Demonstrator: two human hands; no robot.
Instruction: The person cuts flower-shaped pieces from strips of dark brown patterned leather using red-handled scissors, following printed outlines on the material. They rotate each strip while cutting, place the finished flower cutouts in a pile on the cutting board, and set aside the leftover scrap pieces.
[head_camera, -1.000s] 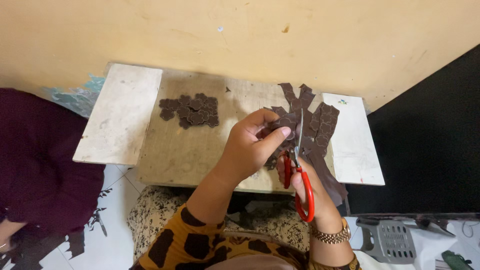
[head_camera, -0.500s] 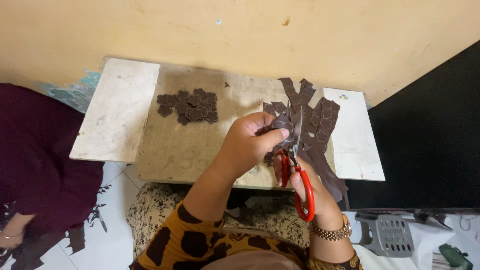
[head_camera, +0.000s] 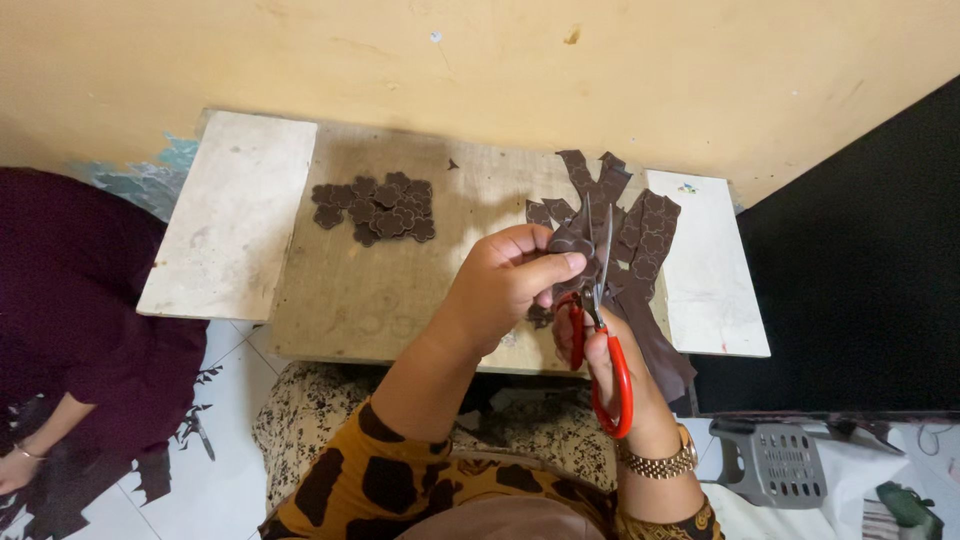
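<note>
My left hand pinches the brown sheet near its lower left edge, thumb and fingers pressed together on a scalloped bit of it. My right hand is closed through the loops of the red-handled scissors; their blades point up and away from me, into the sheet just beside my left fingertips — how far apart the blades stand I cannot tell.

The sheet lies over the right part of the wooden board, its ragged top reaching toward the yellow wall and a long strip hanging off the near edge by my right wrist. Between my left hand and the board's left end the wood is bare, and so is the near edge in front of me.

One pile of cut pieces sits toward the far left of the board, well apart from both hands — roughly a dozen small scalloped shapes, overlapping, so an exact count escapes me. Two pale slabs flank the board: the left slab and the right slab. One pair of scissors, one sheet.

At the left edge sits another person in a dark maroon garment.
</note>
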